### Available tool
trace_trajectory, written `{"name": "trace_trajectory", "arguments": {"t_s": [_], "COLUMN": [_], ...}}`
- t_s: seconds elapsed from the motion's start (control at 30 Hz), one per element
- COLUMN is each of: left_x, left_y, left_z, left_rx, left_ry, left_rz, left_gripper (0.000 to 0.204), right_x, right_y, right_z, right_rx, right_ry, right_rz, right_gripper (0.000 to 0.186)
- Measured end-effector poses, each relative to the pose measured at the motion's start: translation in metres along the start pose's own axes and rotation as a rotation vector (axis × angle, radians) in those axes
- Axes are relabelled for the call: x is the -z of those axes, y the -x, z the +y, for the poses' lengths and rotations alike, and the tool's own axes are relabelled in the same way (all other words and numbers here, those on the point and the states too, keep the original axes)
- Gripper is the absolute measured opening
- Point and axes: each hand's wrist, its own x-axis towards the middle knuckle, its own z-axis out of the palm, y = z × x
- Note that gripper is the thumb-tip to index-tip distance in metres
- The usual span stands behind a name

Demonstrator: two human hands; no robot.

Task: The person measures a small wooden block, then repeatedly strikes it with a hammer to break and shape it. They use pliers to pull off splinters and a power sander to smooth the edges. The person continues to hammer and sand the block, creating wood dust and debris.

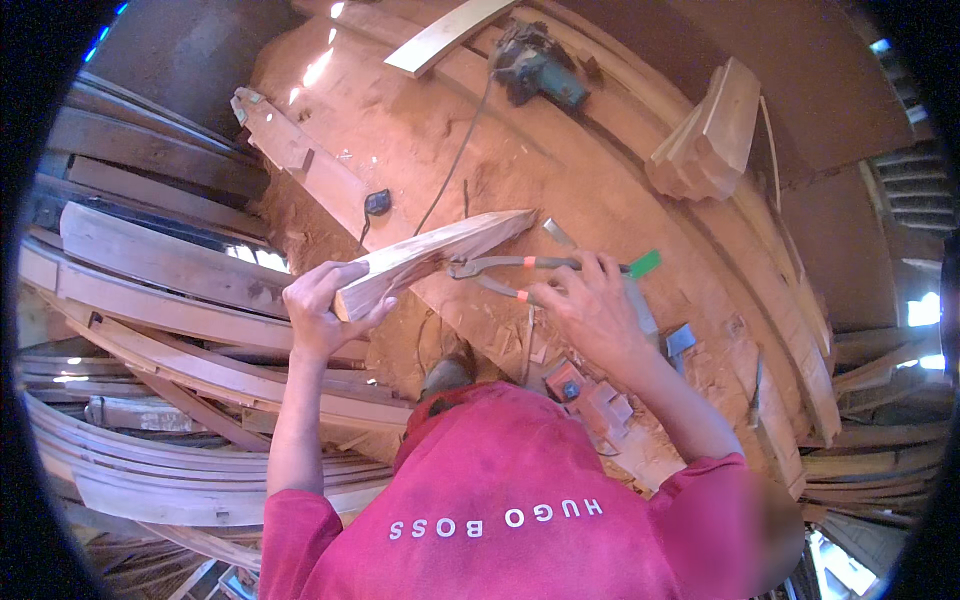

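Observation:
My left hand (325, 305) grips the near left end of a short, angular wooden block (440, 248), held at a slant. My right hand (590, 305) is closed round the dark handles of a pair of pincers (490, 264) with orange bands. The handles stand apart, and the metal jaws touch the side of the block around its middle. Whether the jaws grip anything there is too small to tell. A bright green piece (645, 264) shows just beyond my right hand; what it belongs to is hidden. A flat metal piece (558, 232) lies behind the pincers.
A corded teal power tool (545, 75) rests at the back beside a pale board (450, 38). Stacked wood blocks (712, 135) sit at the far right. Long curved planks (180, 250) crowd the left. Wood offcuts (600, 405) and a small black object (377, 203) lie amid sawdust.

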Motion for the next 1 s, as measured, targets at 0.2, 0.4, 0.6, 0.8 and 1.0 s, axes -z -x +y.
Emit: {"name": "trace_trajectory", "arguments": {"t_s": [0.2, 0.4, 0.6, 0.8, 1.0], "left_x": [-0.001, 0.001, 0.011, 0.003, -0.004], "left_y": [0.001, 0.002, 0.003, -0.017, -0.03], "left_z": [0.003, 0.007, -0.001, 0.023, 0.041], "left_rx": [-0.009, 0.01, 0.096, 0.145, 0.134], "left_ry": [-0.006, -0.017, 0.011, 0.081, 0.08], "left_rz": [0.008, -0.013, -0.121, -0.19, -0.185], "left_gripper": [0.039, 0.04, 0.044, 0.042, 0.044], "right_x": [0.01, 0.015, -0.004, -0.067, -0.027], "right_y": [0.001, 0.003, 0.08, 0.267, 0.537], "right_z": [0.0, -0.003, -0.006, -0.025, -0.023], "right_rx": [-0.019, -0.158, -0.512, -1.058, -1.845], "right_ry": [0.038, -0.195, -0.639, -0.79, -0.832], "right_rz": [-0.092, -0.163, -0.079, -0.011, 1.234], "right_gripper": [0.015, 0.016, 0.038, 0.036, 0.035]}}
